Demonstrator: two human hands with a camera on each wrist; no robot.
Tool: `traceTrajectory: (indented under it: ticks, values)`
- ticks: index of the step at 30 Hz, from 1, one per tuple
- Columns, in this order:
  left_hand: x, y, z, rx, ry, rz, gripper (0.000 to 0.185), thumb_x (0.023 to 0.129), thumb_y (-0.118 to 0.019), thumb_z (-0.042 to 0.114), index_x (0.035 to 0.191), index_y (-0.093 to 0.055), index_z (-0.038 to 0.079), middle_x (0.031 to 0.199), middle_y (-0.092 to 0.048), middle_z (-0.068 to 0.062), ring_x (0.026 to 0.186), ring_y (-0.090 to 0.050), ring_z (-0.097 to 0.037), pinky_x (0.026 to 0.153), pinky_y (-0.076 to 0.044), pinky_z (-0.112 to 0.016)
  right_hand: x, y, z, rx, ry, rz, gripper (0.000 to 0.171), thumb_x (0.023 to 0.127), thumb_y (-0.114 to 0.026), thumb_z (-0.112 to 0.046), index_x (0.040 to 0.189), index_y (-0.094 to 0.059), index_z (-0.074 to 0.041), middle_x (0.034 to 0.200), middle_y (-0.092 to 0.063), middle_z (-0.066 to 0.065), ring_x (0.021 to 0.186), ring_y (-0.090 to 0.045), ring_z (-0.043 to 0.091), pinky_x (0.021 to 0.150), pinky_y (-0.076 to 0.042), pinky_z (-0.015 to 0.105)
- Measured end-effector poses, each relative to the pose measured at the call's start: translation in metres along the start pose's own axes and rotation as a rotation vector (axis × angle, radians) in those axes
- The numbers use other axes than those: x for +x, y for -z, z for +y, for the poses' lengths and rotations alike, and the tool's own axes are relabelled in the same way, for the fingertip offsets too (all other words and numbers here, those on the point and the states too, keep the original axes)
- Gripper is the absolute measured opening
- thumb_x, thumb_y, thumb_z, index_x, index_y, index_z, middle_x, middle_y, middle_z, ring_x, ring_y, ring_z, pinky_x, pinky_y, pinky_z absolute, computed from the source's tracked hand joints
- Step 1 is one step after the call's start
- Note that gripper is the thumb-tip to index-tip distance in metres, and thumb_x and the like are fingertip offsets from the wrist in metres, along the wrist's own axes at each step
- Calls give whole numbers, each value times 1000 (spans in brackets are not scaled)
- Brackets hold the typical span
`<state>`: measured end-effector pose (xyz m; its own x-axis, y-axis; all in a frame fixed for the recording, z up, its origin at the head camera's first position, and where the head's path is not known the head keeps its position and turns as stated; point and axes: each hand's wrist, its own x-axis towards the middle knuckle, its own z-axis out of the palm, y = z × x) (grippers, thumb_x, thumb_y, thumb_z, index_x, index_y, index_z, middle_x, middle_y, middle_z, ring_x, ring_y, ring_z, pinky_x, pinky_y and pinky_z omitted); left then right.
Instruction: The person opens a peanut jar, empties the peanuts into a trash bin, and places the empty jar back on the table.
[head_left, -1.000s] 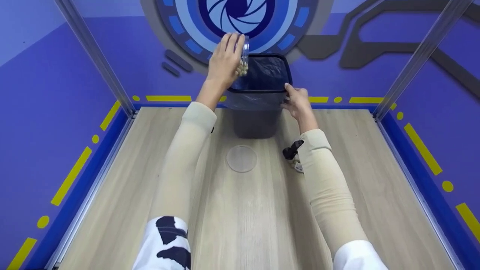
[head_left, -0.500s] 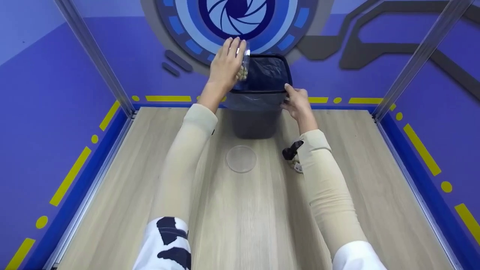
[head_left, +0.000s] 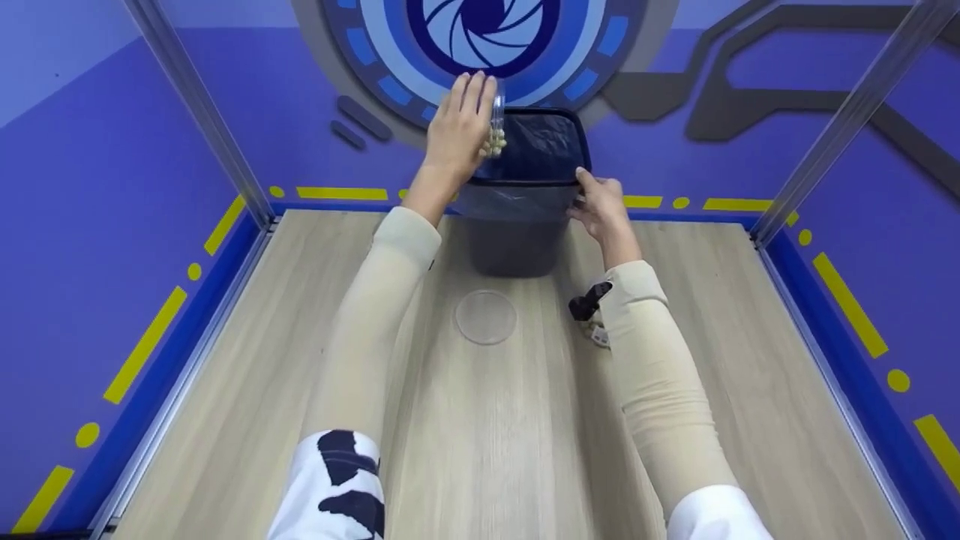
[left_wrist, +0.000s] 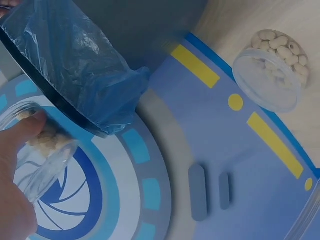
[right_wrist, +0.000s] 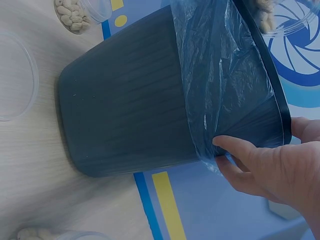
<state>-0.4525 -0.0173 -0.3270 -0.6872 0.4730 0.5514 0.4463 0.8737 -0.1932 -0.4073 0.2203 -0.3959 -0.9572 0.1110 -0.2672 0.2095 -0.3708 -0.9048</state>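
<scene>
My left hand [head_left: 459,135] holds a clear plastic jar [left_wrist: 42,165], tipped on its side at the left rim of a dark bin. Pale peanuts [left_wrist: 47,140] are inside the jar; the thumb presses its side in the left wrist view. The dark grey bin [right_wrist: 125,95] stands against the back wall, lined with a thin plastic bag [right_wrist: 225,75]. At the bin's right rim, my right hand [head_left: 602,206] grips the edge, fingers folded over rim and bag in the right wrist view. A round clear lid [head_left: 486,318] lies flat on the table in front of the bin.
Partly hidden by the right forearm is another container of peanuts [head_left: 597,334]. A jar of peanuts with a translucent top [left_wrist: 272,70] stands left of the bin, hidden from the head view by the left arm. Blue printed walls [head_left: 360,165] enclose the table.
Over the last second my left hand and the tipped jar dip slightly, then shift a little at the bin's rim. My right hand stays on the rim. The head view shifts slightly.
</scene>
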Motion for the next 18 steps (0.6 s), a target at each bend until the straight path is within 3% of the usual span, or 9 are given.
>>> traceTrajectory:
  ticks: [10, 18]
  values:
    - [-4, 0, 2, -13, 6, -27, 90, 88, -79, 18, 159, -26, 1, 161, -32, -20, 149, -28, -36, 124, -27, -40, 2, -1, 3, 1, 1, 4, 63, 107, -50, -22, 157, -22, 3, 147, -36, 18, 142, -40, 37, 116, -35, 51]
    - [-1, 1, 5, -13, -2, -21, 90, 87, -78, 15, 159, -26, 0, 162, -32, -19, 150, -28, -36, 125, -24, -39, 1, 2, 3, -19, 2, 9, 65, 107, -49, -23, 159, -19, 2, 157, -30, 20, 144, -38, 36, 117, -34, 50]
